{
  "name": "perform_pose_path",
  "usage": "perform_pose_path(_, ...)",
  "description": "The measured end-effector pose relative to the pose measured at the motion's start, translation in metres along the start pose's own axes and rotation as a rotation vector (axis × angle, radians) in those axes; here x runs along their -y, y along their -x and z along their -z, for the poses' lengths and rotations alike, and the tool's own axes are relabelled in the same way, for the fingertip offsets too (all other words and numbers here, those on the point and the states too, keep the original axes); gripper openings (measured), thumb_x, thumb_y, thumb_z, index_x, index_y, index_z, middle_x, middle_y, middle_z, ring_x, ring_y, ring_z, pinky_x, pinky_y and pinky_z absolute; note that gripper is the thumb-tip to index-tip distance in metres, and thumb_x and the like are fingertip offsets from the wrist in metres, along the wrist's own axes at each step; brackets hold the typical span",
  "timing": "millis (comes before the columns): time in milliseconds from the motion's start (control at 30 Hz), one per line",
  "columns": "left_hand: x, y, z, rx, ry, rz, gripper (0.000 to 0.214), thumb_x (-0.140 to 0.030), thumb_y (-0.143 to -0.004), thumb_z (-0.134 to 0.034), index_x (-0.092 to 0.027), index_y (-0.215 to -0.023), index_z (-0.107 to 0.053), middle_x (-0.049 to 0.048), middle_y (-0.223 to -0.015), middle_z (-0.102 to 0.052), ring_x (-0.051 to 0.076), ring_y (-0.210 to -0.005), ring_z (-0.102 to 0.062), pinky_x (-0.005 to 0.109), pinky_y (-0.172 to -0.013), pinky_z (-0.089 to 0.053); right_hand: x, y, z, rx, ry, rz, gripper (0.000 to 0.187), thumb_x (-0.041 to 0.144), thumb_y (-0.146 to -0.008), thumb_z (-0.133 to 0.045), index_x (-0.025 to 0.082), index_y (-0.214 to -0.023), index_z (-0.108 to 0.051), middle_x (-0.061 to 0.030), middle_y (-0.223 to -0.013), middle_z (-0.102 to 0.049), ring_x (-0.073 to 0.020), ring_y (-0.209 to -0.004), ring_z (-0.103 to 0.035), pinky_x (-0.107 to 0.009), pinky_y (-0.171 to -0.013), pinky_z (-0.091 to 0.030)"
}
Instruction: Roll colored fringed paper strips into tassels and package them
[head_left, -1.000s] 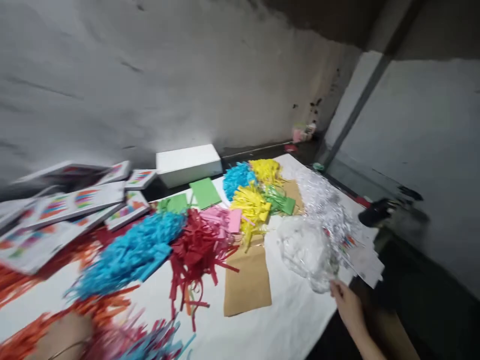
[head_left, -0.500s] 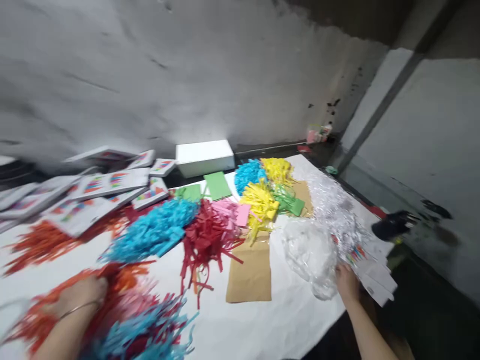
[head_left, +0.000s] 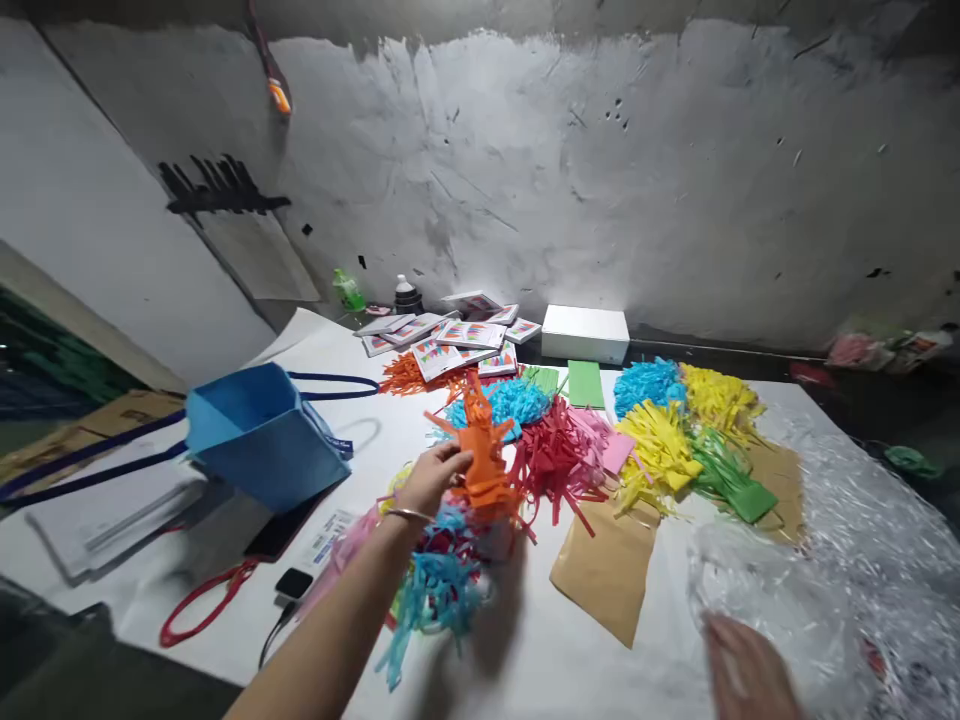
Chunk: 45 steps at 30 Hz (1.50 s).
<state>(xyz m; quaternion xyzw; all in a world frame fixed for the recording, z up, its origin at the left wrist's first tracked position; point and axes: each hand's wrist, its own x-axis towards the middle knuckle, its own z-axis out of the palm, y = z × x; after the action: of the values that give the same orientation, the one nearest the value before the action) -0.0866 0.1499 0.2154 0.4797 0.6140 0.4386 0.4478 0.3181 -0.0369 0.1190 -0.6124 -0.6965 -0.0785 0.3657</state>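
Note:
My left hand point(head_left: 431, 478) is closed on an orange fringed paper bundle point(head_left: 484, 455), lifted above a heap of blue, pink and red fringed paper point(head_left: 439, 580). My right hand point(head_left: 750, 675) is blurred at the bottom right, resting at the near edge of a clear plastic bag point(head_left: 765, 600); its fingers do not show clearly. A brown paper envelope point(head_left: 607, 570) lies between the two hands on the white table covering point(head_left: 547, 660).
Piles of red point(head_left: 559, 460), yellow point(head_left: 660, 445), blue point(head_left: 649, 385) and green point(head_left: 727, 475) fringed paper cover the middle. A blue bag point(head_left: 262, 435), a phone point(head_left: 279, 535) and a red cord point(head_left: 199, 605) lie left. Printed booklets point(head_left: 457, 340) and a white box point(head_left: 585, 333) sit by the wall.
The view has swung left, bringing the blue bag into sight. My left hand has risen from the fringe pile holding the orange bundle. My right hand has dropped lower by the plastic bag.

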Motion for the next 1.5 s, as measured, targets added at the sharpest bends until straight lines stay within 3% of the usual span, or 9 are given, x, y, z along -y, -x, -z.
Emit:
perform_pose_path(133,0.002,0.058,-0.058,0.210,0.390,0.149,0.032,-0.036,-0.058,-0.076,-0.015,-0.075,-0.059,-0.0052,-0.059,-0.052,0.006,-0.044,-0.046,0.018,-0.041,-0.038,0.110,-0.065,-0.020,0.144,-0.302,0.395,0.030,0.018,-0.090,-0.050,0.021,-0.119,-0.058,-0.0094,-0.101,-0.066,-0.0238,-0.096,-0.060,-0.041,-0.085,-0.046)
perform_pose_path(233,0.010,0.089,-0.086,0.256,0.517,0.224,0.035,-0.036,-0.058,-0.078,-0.015,-0.080,-0.060,-0.0050,-0.057,-0.054,0.005,-0.040,-0.045,0.017,-0.038,-0.036,0.145,-0.079,-0.023,0.158,-0.313,0.448,0.026,0.013,-0.092,-0.045,0.018,-0.111,-0.062,-0.0096,-0.096,-0.067,-0.0232,-0.093,-0.058,-0.043,-0.087,-0.042)
perform_pose_path(533,0.034,0.132,-0.118,0.244,0.653,0.391,0.032,-0.033,-0.061,-0.075,-0.018,-0.080,-0.054,-0.0065,-0.055,-0.051,0.004,-0.038,-0.042,0.015,-0.033,-0.026,0.117,-0.038,-0.012,0.170,-0.402,0.389,0.026,0.012,-0.090,-0.045,0.018,-0.111,-0.059,-0.0087,-0.096,-0.066,-0.0209,-0.089,-0.058,-0.043,-0.088,-0.040)
perform_pose_path(700,0.034,0.141,-0.132,0.180,0.590,0.437,0.032,-0.030,-0.059,-0.075,-0.017,-0.080,-0.054,-0.0053,-0.061,-0.055,0.005,-0.046,-0.050,0.014,-0.039,-0.034,0.109,-0.034,-0.009,0.188,-0.579,0.191,0.014,0.014,-0.089,-0.050,0.020,-0.091,-0.062,-0.0041,-0.082,-0.064,-0.0186,-0.080,-0.056,-0.038,-0.081,-0.042)
perform_pose_path(833,0.036,0.146,-0.137,0.266,0.491,0.446,0.027,-0.028,-0.059,-0.072,-0.016,-0.079,-0.058,-0.0041,-0.063,-0.058,0.005,-0.048,-0.050,0.015,-0.044,-0.038,0.099,-0.040,0.002,0.477,-0.799,0.020,0.014,0.025,-0.087,-0.059,0.020,-0.074,-0.062,-0.0008,-0.074,-0.063,-0.0162,-0.073,-0.059,-0.029,-0.069,-0.045)
perform_pose_path(933,0.040,0.149,-0.138,0.419,0.368,0.450,0.019,-0.024,-0.058,-0.069,-0.016,-0.070,-0.057,-0.0059,-0.056,-0.053,0.005,-0.043,-0.044,0.015,-0.041,-0.034,0.092,-0.045,0.010,0.688,-0.903,0.039,0.017,0.025,-0.089,-0.056,0.020,-0.074,-0.062,0.0000,-0.076,-0.066,-0.0141,-0.072,-0.061,-0.024,-0.067,-0.047)
perform_pose_path(1167,0.041,0.154,-0.149,0.462,0.311,0.509,0.016,-0.021,-0.055,-0.063,-0.017,-0.060,-0.047,-0.0102,-0.046,-0.040,0.003,-0.038,-0.030,0.015,-0.038,-0.023,0.087,-0.038,0.018,0.366,-0.557,0.454,0.019,0.013,-0.091,-0.038,0.018,-0.095,-0.056,-0.0050,-0.080,-0.061,-0.0166,-0.072,-0.052,-0.032,-0.071,-0.042)
perform_pose_path(1333,0.043,0.153,-0.154,0.439,0.358,0.529,0.018,-0.027,-0.056,-0.063,-0.018,-0.064,-0.049,-0.0110,-0.048,-0.037,0.004,-0.040,-0.029,0.015,-0.040,-0.027,0.091,-0.022,0.021,0.344,-0.495,0.422,0.014,0.019,-0.087,-0.051,0.016,-0.098,-0.058,-0.0086,-0.092,-0.060,-0.0209,-0.085,-0.053,-0.040,-0.081,-0.040)
perform_pose_path(1500,0.043,0.151,-0.157,0.444,0.346,0.530,0.017,-0.026,-0.057,-0.063,-0.017,-0.068,-0.051,-0.0092,-0.051,-0.042,0.005,-0.042,-0.034,0.016,-0.038,-0.031,0.089,-0.015,0.012,0.311,-0.544,0.390,0.017,0.011,-0.088,-0.046,0.017,-0.092,-0.061,-0.0051,-0.081,-0.062,-0.0173,-0.076,-0.053,-0.039,-0.080,-0.039)
